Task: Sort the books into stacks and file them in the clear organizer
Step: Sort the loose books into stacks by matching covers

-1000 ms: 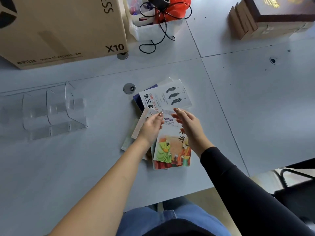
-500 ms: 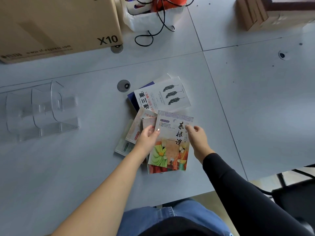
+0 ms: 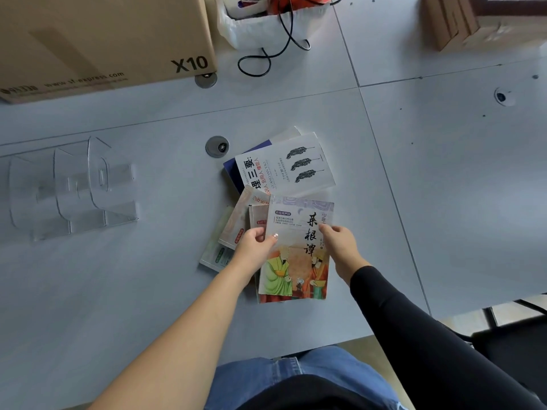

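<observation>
At frame centre, the illustrated book point(image 3: 297, 250) lies atop a loose pile of books point(image 3: 236, 229) on the grey table point(image 3: 148, 291). Left hand point(image 3: 256, 247) pinches its left edge, thumb on the cover; right hand point(image 3: 340, 244) grips the right edge, fingers curled. Above sits a white feather-cover book point(image 3: 290, 165). Clear organizer point(image 3: 71, 187) stands empty at middle left, well apart.

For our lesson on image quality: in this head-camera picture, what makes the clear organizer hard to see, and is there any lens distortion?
Head view: the clear organizer is transparent, showing only faint edges and pale reflections against the grey table; wide-angle distortion bends the table seams and tilts the cardboard box; lighting is soft, shadows faint.
</observation>
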Motion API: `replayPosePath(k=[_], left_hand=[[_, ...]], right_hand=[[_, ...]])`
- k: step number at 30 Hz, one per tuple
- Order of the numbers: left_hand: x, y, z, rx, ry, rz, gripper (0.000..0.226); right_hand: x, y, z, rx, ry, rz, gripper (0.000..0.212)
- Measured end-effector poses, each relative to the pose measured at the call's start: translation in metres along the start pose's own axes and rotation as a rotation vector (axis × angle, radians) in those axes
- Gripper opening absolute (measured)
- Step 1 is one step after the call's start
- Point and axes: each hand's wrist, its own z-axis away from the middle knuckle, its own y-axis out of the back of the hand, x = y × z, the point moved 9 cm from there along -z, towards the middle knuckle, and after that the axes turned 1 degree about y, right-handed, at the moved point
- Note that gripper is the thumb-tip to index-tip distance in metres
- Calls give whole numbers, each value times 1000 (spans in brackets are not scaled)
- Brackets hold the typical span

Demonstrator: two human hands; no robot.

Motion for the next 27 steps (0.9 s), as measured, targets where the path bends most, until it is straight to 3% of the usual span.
replayPosePath(k=[3, 8, 17, 21, 27], left_hand=[[-8, 5, 3, 24, -1, 24, 38], [-19, 19, 13, 21, -18, 193, 25], [-77, 102, 36, 151, -16, 359, 31], [-111, 153, 51, 239, 16, 484, 55], [-156, 216, 59, 348, 17, 533, 45]], right_hand=[[-4, -4, 1, 7, 38, 4, 37], [-15, -20, 13, -2, 120, 56, 3], [-16, -82, 52, -240, 215, 210, 45], [-18, -96, 61, -239, 247, 250, 44], [-11, -103, 65, -193, 231, 239, 46]])
